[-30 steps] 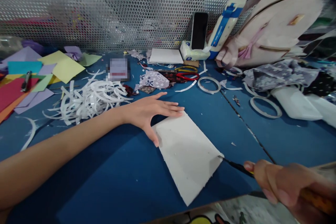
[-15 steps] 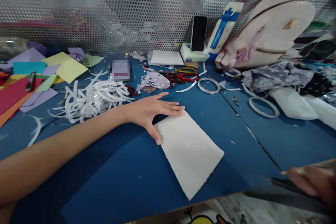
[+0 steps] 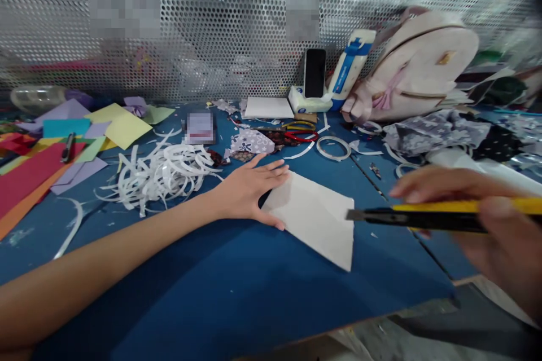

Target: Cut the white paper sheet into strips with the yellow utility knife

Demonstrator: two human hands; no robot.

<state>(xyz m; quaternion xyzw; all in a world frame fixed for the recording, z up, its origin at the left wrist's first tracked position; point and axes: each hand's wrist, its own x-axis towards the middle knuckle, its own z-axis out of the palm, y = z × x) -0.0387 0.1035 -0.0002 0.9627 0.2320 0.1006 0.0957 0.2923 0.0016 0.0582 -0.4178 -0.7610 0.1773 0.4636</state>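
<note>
A flat white board (image 3: pixel 315 211) with slightly rough edges lies on the blue table (image 3: pixel 203 287). My left hand (image 3: pixel 254 189) rests at its far left end, fingers spread, with the thumb and fingertips touching the board. In my right hand (image 3: pixel 491 237) is a yellow and black utility knife (image 3: pixel 436 217), gripped between thumb and fingers. The blade points left, and in the view its tip overlaps the board's right edge; I cannot tell whether it touches. Motion blurs the right hand a little.
White paper strips (image 3: pixel 165 175) are heaped on the left beside coloured papers (image 3: pixel 46 163). Tape rolls (image 3: pixel 333 148), scissors (image 3: pixel 300 131), cloth scraps (image 3: pixel 252 141) and a phone (image 3: pixel 315 73) stand or lie beyond the board. A pink backpack (image 3: pixel 423 65) leans against the perforated metal wall (image 3: pixel 220 28).
My right hand has come up from the lower right with the knife, toward the board. The board has turned, its near end swinging right. My left hand stays spread on it.
</note>
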